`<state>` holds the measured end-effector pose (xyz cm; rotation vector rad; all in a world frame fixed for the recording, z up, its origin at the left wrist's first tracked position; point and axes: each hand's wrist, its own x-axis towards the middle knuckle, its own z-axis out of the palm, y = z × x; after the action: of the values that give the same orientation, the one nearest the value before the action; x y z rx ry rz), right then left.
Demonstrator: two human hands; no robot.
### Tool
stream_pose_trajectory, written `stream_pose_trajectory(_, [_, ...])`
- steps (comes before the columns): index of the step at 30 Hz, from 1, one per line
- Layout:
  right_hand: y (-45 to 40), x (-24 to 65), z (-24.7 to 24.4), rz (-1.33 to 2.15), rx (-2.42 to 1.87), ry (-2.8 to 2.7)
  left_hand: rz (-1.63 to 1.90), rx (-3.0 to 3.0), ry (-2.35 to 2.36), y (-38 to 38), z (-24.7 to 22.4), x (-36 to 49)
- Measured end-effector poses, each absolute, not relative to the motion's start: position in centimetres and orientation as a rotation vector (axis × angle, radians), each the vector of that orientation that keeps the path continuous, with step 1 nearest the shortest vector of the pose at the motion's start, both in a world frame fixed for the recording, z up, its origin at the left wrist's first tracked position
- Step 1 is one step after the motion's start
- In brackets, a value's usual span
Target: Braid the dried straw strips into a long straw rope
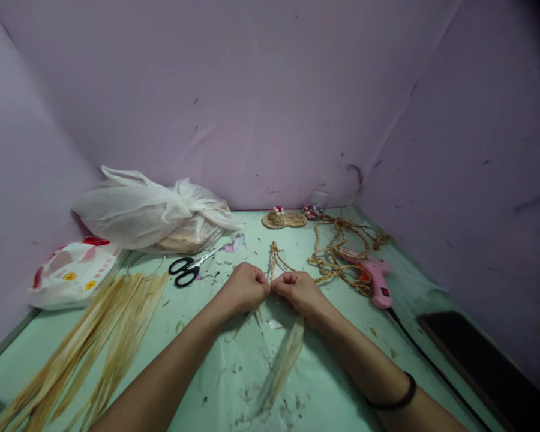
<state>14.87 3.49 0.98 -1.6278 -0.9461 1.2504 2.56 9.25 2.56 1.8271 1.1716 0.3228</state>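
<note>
My left hand [248,286] and my right hand [301,293] meet at the middle of the table, fingertips pinched close together. Between them is the lower end of a braided straw cord [273,264], which runs up to a small peg or knot on the tabletop. Loose fibres show below my left hand. From under my right hand a pale straw strand [288,366] hangs toward me, its lower end blurred. More of the tan braid [342,240] lies heaped to the right, beyond my right hand.
Black-handled scissors [186,271], long straw strips [90,348], a tissue pack [78,270] and a white plastic bag [157,210] lie left. At the back is a small woven slipper [284,219] with beads. A pink glue gun [378,282] with cord and a dark flat object [477,360] are right.
</note>
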Motion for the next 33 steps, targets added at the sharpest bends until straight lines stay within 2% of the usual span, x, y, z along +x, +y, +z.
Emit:
stream_pose_trajectory(10, [3.2,14.6,0.9,1.233,-1.559,-0.86,0.378,1.804,1.15,8.9,2.5,2.8])
stream_pose_trajectory(17, [3.2,14.6,0.7,1.193,-1.563,-0.898,0.251,1.89,1.237,9.2,3.6,2.2])
stream_pose_trajectory(26, [3.3,14.7,0.5,1.231,-1.425,-0.807,0.282,2.38,1.472,5.1,5.4,3.1])
stream_pose_trajectory(33, [3.2,14.8,0.7,1.249,-1.452,-0.811,0.258,2.013,1.371,6.3,4.6,3.3])
